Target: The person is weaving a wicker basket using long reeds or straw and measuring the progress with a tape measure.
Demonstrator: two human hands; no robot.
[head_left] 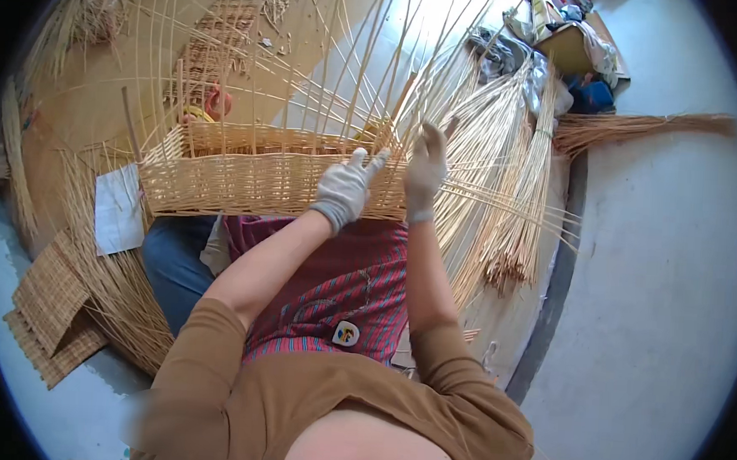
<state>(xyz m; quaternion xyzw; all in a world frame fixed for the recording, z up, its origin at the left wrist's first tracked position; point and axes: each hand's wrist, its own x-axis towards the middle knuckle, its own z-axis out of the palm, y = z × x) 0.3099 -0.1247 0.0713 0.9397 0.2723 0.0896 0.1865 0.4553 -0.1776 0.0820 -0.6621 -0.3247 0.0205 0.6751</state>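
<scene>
A long rectangular wicker basket point(238, 181), pale tan and closely woven, lies across my lap. Tall thin upright stakes rise from its walls. My left hand point(343, 189), in a pale glove with a grey cuff, is closed at the front wall's rim near the right end, its index finger and thumb reaching along the top. Just right of it, my right hand point(426, 170), gloved too, is raised at the basket's right corner among loose strands. Motion blurs its fingers, so its grip is unclear. Several long strands point(511, 204) stick out rightward past this hand.
A large bundle of pale wicker rods point(513, 179) fans out on the right, beside a brown bundle point(649, 128). More rods point(101, 249) and woven mats point(52, 297) lie left. Bags and boxes point(578, 49) stand far right. A white sheet point(119, 209) hangs by the basket's left end.
</scene>
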